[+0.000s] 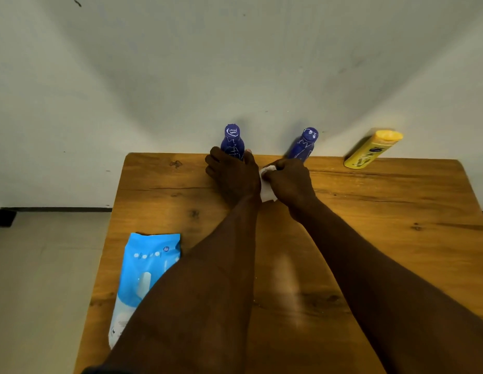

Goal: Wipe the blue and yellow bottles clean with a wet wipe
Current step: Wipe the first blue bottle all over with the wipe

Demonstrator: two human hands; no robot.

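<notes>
From the head camera, looking down, a warm brown wooden desk (369,211) with dark grain lines is standing against a pale grey-white wall (235,63). The left hand (232,174) is reaching to the far edge of the desk and curling its fingers round the lower body of a dark blue plastic bottle with white markings and a rounded blue cap (232,139), which is standing upright at that edge. Just beside it, the right hand (290,182) is curling closed on a crumpled white wet wipe (266,191); the wipe is showing between the two hands, touching the inner side of the left hand, and whether it is touching the held bottle cannot be told. A second dark blue plastic bottle with a blue cap (303,144) is standing just behind the right hand, at the same far edge. Further to the right, well apart from both hands, a yellow plastic bottle with dark lettering and a flat orange-yellow cap (371,151) is standing near the far right corner. At the near left of the desk, a light blue and white soft pack of wipes (143,273) is lying flat, partly covered by the left forearm and hanging over the desk's left edge.
</notes>
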